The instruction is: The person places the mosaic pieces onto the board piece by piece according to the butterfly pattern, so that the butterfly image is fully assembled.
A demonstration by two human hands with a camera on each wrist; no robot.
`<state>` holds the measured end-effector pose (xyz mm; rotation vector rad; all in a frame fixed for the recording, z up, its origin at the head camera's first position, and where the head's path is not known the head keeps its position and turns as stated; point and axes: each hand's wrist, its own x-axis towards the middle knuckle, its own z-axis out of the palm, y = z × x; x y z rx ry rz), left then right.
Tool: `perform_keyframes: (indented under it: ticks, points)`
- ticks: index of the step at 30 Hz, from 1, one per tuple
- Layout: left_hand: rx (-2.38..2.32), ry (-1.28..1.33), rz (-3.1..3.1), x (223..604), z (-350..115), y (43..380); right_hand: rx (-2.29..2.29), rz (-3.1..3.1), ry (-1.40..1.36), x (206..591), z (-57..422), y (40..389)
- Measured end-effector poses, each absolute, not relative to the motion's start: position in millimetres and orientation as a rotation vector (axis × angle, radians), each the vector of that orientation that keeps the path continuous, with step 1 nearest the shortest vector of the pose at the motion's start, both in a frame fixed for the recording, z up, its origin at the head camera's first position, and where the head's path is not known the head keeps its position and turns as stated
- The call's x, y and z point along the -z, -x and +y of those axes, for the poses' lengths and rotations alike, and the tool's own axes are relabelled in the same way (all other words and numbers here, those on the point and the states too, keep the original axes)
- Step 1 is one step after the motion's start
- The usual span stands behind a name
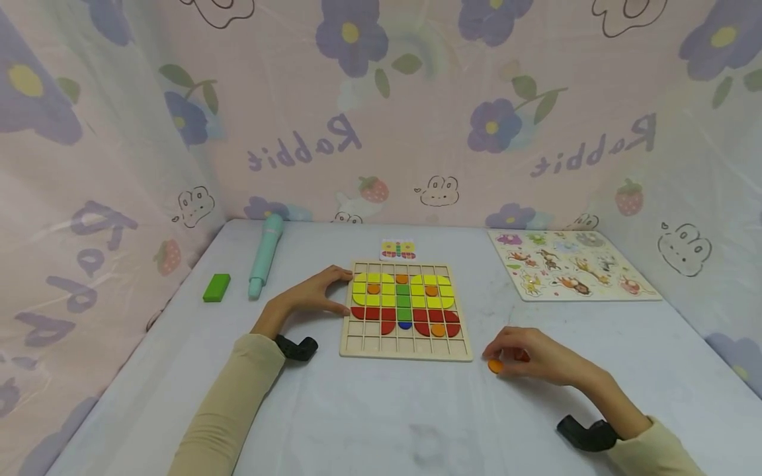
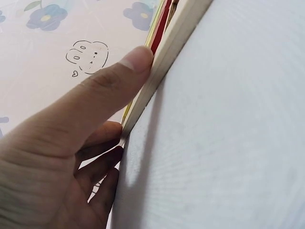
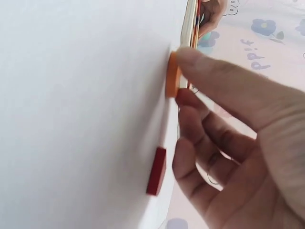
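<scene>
A wooden grid board (image 1: 405, 345) lies mid-table, filled partly with yellow, red, green, blue and orange tiles in a butterfly-like pattern. My left hand (image 1: 309, 293) rests at its left side, thumb and fingers spread and touching the board's edge (image 2: 159, 71). To the board's lower right, my right hand (image 1: 538, 356) pinches an orange round tile (image 3: 172, 75) at the table surface, thumb on one side and index finger on the other. Beneath that hand lies a red tile (image 3: 157, 171), apart from the fingers; in the head view it is mostly hidden.
Behind the board lies a small pattern card (image 1: 398, 249). On the left are a green block (image 1: 217, 287) and a mint-green microphone-shaped object (image 1: 265, 258). An animal puzzle board (image 1: 574, 264) lies at the back right. Printed fabric walls (image 1: 417, 132) enclose the table.
</scene>
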<state>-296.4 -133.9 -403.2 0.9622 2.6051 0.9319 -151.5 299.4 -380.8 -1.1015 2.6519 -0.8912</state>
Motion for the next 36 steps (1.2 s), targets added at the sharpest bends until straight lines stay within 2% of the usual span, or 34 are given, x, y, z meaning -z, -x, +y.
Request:
perform_keyframes:
  ticks: [15,23,30,36]
  points:
    - [-0.916,-0.956,2.612,403,-134,297,0.74,2.72,1.009,373,280,162]
    - [-0.912,-0.972,2.61,405,-135,300,0.74,2.65,1.114,360,224,187]
    - [-0.922,-0.974,2.602,407,-135,301,0.722,2.59,1.266,361,167,215]
    - [-0.909,-0.974,2.609,407,-135,301,0.682,2.656,1.308,364,131,224]
